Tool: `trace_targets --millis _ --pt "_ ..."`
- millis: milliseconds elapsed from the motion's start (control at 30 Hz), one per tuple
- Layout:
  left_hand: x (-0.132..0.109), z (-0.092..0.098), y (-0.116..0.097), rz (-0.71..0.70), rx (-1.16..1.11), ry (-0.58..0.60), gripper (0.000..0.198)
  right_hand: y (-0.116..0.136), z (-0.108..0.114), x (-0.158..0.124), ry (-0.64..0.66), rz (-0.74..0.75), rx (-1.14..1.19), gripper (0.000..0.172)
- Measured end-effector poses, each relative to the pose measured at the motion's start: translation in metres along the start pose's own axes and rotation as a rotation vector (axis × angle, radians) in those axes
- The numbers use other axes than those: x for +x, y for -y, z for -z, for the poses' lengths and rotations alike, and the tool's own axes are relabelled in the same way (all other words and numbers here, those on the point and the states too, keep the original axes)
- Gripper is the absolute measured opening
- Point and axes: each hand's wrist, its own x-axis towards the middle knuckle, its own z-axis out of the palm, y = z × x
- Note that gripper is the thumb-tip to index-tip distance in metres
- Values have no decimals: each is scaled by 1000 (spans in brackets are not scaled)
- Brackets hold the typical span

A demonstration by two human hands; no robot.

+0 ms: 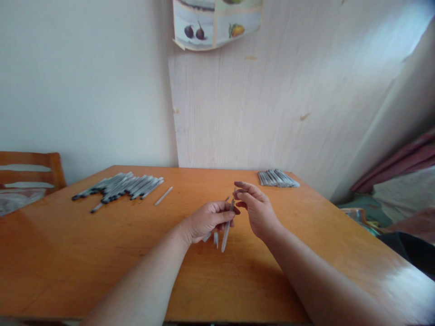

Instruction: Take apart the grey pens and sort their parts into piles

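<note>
My left hand (215, 219) is closed around the translucent barrel of a pen (225, 235), which slants with its lower end toward me. Just above it, the thumb and fingers of my right hand (255, 204) pinch the pen's thin upper end; its exact tip is partly hidden by the fingers. Beneath my left hand, a few small clear plastic pieces (215, 239) lie on the table, partly covered by the hand. A single whitish pen-like stick (163, 195) rests alone farther left.
Across the back left of the wooden table (136, 262) spreads a pile of pens (118, 185) with black ends. A neater stack of pens (277, 178) lies at the back right. Beyond the left edge stands a wooden chair (56, 170); the wall rises behind the table.
</note>
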Motion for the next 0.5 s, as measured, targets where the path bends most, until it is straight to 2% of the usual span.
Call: trace_targets --millis 233,333,500 --pt "-2 3 -4 -65 9 -76 30 -1 3 3 -34 -35 -25 25" --pt "-2 7 -6 -109 39 -153 31 -1 6 5 -46 -42 -61 22" --pt "-1 18 -9 -182 19 -300 33 -4 8 5 52 -107 -230 19"
